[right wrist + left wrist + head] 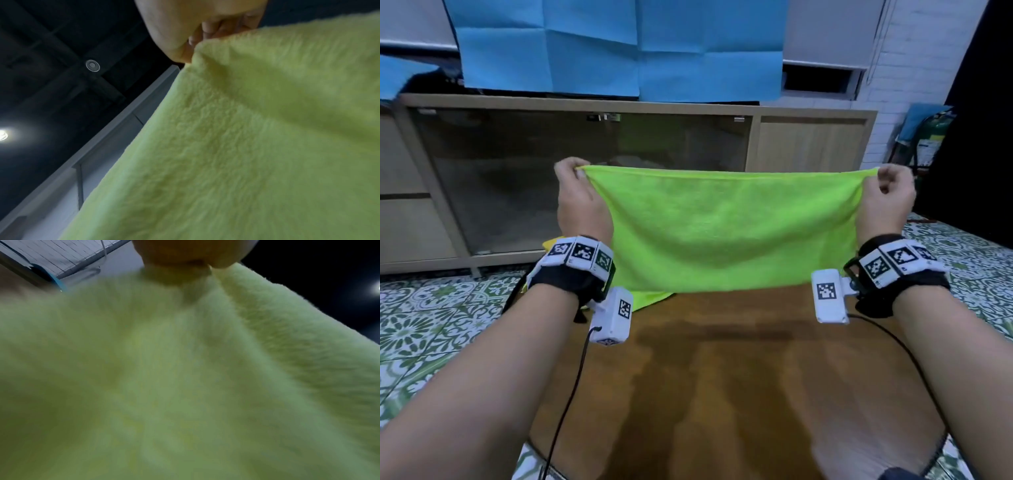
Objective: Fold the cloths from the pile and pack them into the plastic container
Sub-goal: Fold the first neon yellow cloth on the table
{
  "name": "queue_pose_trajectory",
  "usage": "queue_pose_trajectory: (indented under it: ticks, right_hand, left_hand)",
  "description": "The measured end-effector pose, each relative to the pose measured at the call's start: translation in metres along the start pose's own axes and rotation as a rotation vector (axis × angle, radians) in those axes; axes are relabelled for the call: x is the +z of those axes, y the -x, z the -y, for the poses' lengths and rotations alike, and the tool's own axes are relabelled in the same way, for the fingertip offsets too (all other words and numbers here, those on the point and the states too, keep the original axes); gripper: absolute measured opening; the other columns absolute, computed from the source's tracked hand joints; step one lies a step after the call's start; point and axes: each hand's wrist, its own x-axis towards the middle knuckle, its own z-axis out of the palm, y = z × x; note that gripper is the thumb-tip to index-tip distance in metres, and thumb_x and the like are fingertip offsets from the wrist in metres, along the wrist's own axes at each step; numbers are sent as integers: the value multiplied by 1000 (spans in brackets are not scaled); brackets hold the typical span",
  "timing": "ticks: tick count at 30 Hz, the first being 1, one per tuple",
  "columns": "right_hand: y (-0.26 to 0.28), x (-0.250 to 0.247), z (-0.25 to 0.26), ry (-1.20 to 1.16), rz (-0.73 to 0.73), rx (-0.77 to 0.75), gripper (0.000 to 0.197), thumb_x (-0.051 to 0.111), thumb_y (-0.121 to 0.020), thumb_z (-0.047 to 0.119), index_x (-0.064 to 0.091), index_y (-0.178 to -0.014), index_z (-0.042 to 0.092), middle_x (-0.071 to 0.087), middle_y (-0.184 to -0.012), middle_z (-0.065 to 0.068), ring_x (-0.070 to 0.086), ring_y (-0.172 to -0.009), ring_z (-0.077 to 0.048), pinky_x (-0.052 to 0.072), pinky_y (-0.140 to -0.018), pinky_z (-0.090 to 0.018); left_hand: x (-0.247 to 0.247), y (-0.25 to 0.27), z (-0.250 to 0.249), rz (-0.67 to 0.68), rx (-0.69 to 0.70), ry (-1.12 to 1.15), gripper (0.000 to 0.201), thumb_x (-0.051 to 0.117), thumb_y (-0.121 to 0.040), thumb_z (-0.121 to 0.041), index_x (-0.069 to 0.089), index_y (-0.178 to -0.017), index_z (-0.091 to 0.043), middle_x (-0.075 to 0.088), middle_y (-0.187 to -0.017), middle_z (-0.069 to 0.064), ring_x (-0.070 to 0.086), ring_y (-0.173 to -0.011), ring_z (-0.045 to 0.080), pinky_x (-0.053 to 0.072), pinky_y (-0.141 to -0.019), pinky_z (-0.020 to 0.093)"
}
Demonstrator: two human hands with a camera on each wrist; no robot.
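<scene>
Each hand, left hand [577, 192] and right hand [887, 195], pinches a top corner of the green cloth [726, 233], stretched above the surface [722, 377]. Folding looks just begun. Next, bring corners together evenly

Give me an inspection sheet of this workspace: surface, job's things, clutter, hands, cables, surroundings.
Surface: wooden table, bare on the near side.
Job's things: green cloth held up spread; more cloth on the table behind it; plastic container not seen.
Clutter: nothing seen.
Hands: left hand and right hand each pinch a top corner.
Cables: black cable from the left wrist camera, another from the right.
Surroundings: wooden cabinet, blue sheet, patterned floor tiles.
</scene>
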Motion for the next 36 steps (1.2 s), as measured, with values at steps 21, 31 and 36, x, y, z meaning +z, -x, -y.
queue_pose_trajectory:
  ticks: [21,31,36]
  right_hand:
    - [65,23,-132,1130,1209,-147,41,41,-96,11,44,-135,20,46,-141,-2,45,-124,-24,39,-102,-37]
    - [57,55,-136,1391,1510,-200,21,49,-95,23,47,-116,18,56,-118,-10,53,-102,-25,43,-78,-32]
    - [55,49,-141,1335,1493,-203,11,48,-93,19,39,-98,21,55,-93,-4,53,-85,-23,40,-60,-28]
  left_hand:
    - [39,32,142,973,-111,-905,19,52,-93,-25,61,-110,-26,57,-121,5,58,-102,24,49,-78,33]
    - [28,20,144,1083,80,-1071,18,49,-95,-31,57,-112,-30,61,-112,-4,59,-98,16,40,-64,23]
    - [33,26,142,1090,163,-1153,21,40,-97,-25,53,-114,-25,61,-106,-2,54,-83,17,34,-56,23]
